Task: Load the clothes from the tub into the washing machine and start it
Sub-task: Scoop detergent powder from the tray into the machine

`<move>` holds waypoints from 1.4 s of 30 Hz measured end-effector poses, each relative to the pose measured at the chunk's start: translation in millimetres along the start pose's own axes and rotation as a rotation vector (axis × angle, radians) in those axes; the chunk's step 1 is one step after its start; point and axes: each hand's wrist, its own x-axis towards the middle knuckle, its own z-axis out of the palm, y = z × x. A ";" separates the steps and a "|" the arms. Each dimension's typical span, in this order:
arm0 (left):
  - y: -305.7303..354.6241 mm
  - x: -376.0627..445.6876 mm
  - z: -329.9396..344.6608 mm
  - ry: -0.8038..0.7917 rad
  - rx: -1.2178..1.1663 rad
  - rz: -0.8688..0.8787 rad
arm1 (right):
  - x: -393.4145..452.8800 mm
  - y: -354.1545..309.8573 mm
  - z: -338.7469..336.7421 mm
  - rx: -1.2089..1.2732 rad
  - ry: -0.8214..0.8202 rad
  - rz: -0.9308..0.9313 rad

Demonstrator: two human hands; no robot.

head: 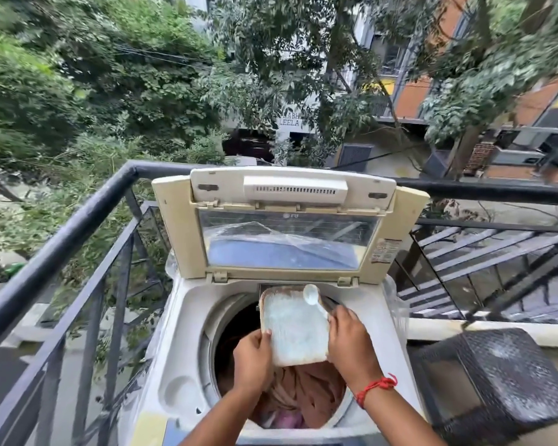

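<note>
A white top-load washing machine [187, 317] stands on the balcony with its lid [287, 220] raised upright. Brown and pink clothes [306, 397] lie inside the round drum. Above the drum opening, my left hand [253, 362] grips the lower left edge of a flat, pale detergent tray [293, 329] with rusty edges. My right hand [351, 342] holds the tray's right side and pinches the handle of a small white scoop [313, 296], whose bowl rests over the tray's top corner. A red thread is tied round my right wrist. No tub is in view.
A black metal railing [78, 217] runs along the left and behind the machine. A dark wicker stool [503, 381] stands close on the right. Black stair treads [484, 268] descend at right. Trees and buildings lie beyond.
</note>
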 end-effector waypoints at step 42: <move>-49.1 28.2 -32.2 -0.003 0.064 -0.255 | 55.1 -18.2 55.4 0.904 -0.360 0.747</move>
